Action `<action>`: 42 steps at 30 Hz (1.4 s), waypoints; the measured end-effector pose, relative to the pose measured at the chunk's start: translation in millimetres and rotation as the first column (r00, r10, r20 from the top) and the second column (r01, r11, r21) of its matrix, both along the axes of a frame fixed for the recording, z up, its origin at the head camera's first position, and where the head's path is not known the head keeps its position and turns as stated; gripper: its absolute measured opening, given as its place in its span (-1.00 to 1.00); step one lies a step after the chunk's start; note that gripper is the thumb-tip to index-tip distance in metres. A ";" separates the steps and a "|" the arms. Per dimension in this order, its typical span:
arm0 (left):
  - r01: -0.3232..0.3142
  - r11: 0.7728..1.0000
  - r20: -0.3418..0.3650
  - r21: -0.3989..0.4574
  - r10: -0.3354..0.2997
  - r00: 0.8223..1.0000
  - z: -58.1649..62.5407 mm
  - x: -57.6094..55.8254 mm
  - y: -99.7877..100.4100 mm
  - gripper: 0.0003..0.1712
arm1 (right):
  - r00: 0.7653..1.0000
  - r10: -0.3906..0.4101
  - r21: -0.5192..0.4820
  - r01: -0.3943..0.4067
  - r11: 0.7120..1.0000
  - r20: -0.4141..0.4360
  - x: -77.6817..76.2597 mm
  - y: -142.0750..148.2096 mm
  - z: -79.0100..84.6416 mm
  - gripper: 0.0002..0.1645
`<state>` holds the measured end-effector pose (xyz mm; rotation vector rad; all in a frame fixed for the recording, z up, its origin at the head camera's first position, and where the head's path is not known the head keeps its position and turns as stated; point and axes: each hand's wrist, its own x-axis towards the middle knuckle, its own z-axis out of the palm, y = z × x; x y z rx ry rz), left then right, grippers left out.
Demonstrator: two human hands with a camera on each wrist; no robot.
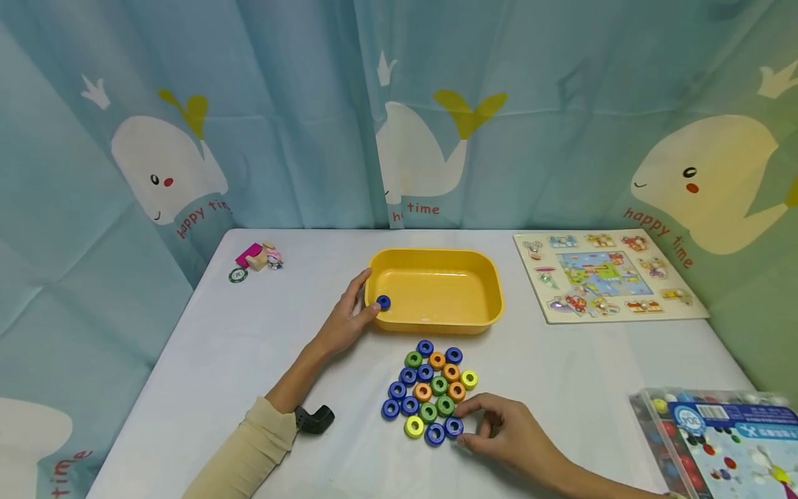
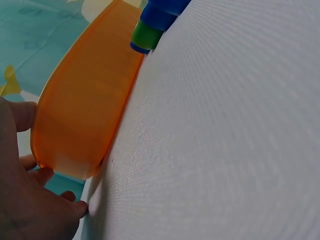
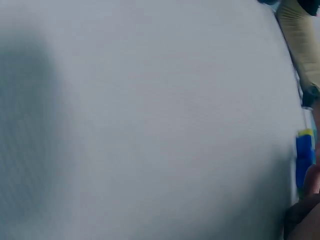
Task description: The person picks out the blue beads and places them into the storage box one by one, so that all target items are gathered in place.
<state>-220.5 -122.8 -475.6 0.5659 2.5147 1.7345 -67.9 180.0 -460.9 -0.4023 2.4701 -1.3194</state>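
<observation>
A yellow plastic tray (image 1: 436,326) stands mid-table; its side looks orange in the left wrist view. My left hand (image 1: 345,320) grips the tray's left end, the thumb at its rim. Inside the tray's front left corner, near that thumb, lies one blue ring (image 1: 384,302). In front of the tray several blue, green, orange and yellow rings (image 1: 439,385) lie in a close group. At the group's lower right my right hand (image 1: 508,431) pinches a blue ring (image 1: 454,427) between thumb and index finger. The right wrist view shows only the edge of this hand.
A wooden peg puzzle (image 1: 536,277) lies at the back right. A clear box of coloured balls (image 1: 717,436) sits at the front right. Small toys (image 1: 258,256) and a round green chip (image 1: 237,275) are at the back left. A black strap piece (image 1: 316,419) juts from my left wrist.
</observation>
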 end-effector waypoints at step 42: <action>0.020 1.000 0.008 -0.006 -0.020 1.000 18.2 9.4 1.2 -0.24 | 0.957 0.184 0.050 -0.177 0.983 -0.223 -199.8 -67.9 33.0 -0.71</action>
